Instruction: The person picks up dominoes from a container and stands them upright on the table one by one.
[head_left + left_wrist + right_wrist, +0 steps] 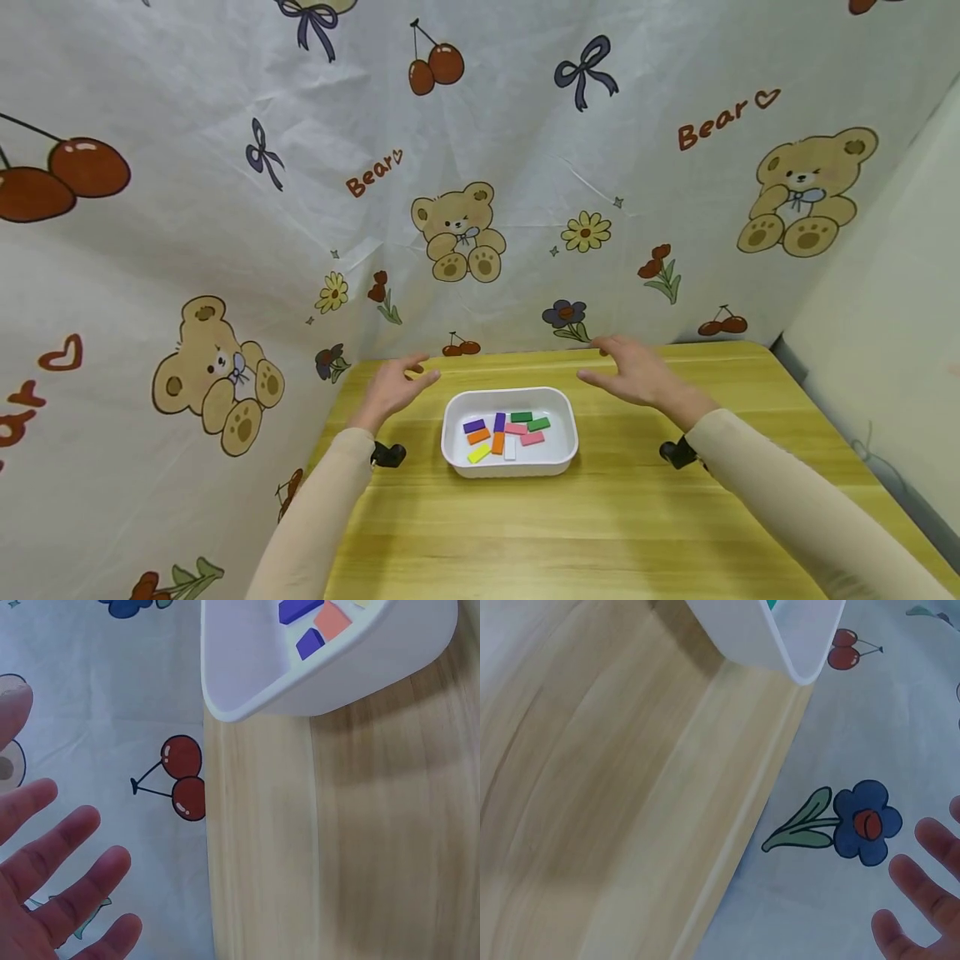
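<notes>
A white plastic tray (510, 469) stands on the wooden table, holding several small coloured blocks. Among them are a yellow block (479, 453), a white block (510, 448), a green block (521, 417), a pink block (532, 437), an orange block (478, 436) and a purple block (474, 426). My left hand (395, 390) hovers to the left of the tray, fingers spread and holding nothing. To the tray's right my right hand (633, 373) is raised, also with spread fingers and nothing in it. Neither hand touches the tray.
The wooden table (517, 533) runs back to a hanging white cloth (517, 150) printed with bears, cherries and flowers. At the right is a pale wall (892, 350), with a thin cable (873, 454) beside the table edge. Each wrist wears a black camera (388, 455).
</notes>
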Motion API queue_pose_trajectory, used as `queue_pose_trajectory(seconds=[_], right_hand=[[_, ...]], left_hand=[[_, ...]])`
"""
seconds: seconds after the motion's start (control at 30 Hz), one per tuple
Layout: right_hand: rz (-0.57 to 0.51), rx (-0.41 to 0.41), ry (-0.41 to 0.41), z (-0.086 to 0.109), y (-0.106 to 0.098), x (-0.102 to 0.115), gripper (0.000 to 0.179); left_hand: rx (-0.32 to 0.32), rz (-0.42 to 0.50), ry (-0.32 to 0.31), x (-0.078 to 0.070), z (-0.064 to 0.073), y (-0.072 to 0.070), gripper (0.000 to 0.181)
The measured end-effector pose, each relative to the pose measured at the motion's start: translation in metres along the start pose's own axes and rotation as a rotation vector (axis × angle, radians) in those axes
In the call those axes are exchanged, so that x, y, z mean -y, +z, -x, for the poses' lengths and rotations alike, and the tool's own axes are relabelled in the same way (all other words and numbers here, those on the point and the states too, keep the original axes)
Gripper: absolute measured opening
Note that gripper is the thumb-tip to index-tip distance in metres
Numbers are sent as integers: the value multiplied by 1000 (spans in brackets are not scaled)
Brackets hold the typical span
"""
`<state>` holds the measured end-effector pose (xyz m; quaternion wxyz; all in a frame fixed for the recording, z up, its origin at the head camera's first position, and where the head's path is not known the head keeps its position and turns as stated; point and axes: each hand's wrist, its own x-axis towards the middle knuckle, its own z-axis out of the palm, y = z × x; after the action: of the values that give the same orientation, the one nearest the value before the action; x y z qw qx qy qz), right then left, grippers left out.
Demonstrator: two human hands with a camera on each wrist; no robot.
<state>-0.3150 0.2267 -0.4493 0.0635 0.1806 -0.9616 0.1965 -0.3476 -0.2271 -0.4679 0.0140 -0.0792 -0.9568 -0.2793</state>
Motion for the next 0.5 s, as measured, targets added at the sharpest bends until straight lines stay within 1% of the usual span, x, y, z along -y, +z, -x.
queue_pose_trajectory(seconds=[0.13,0.23,0.33,0.5], right_hand=[[-12,4,15,-1,6,2,85],[-18,1,17,-3,11,5,84],[-30,-2,14,-6,15,10,83],[-67,-4,20,-8,22,18,82]], left_hand=[[4,22,-1,3,1,7,65],[7,50,-16,4,2,14,66],[7,76,-33,7,4,23,65],[7,134,-48,8,1,39,59]])
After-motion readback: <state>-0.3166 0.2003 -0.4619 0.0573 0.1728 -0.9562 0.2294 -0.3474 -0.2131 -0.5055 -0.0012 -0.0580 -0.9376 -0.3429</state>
